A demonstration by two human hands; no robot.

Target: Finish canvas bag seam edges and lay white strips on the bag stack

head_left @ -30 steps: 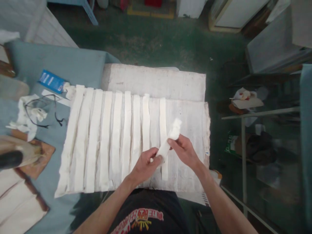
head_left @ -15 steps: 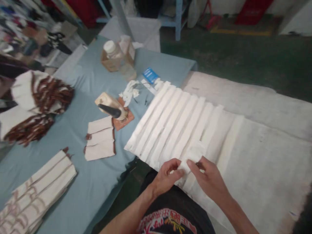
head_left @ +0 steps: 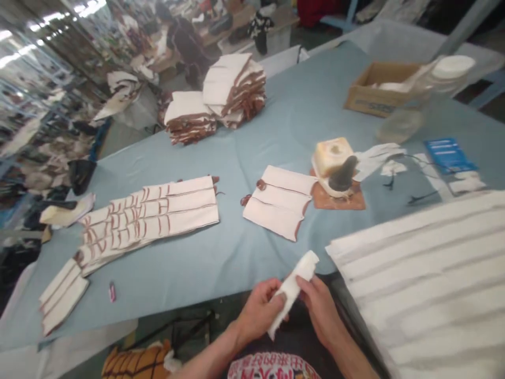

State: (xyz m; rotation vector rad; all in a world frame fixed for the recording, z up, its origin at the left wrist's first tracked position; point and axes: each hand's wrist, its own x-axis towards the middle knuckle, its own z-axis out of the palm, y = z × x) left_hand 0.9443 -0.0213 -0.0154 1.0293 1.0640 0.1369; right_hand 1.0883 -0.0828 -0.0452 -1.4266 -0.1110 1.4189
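Observation:
A narrow white cloth strip (head_left: 294, 287) is pinched between my two hands, over my lap at the table's front edge. My left hand (head_left: 265, 305) is closed on its lower left side, thumb on top. My right hand (head_left: 317, 300) grips its right side near the upper end. Just beyond lies a cream fabric piece (head_left: 278, 200) with brown edging, folded in three panels. Beside it an iron-like tool (head_left: 333, 160) with a black handle rests on a brown pad (head_left: 357, 200). To the right, overlapping white strips (head_left: 426, 273) lie in rows.
Brown-edged cream pieces (head_left: 185, 202) lie overlapped in a row at left, with stacks (head_left: 232, 84) behind. A small pink item (head_left: 112, 291) sits near the front edge. A cardboard box (head_left: 371, 92), a clear bottle (head_left: 426, 100) and a blue packet (head_left: 450, 154) stand or lie at right.
My view has swung left toward the blue-covered table. The strip has moved away from the white rows with both hands still holding it.

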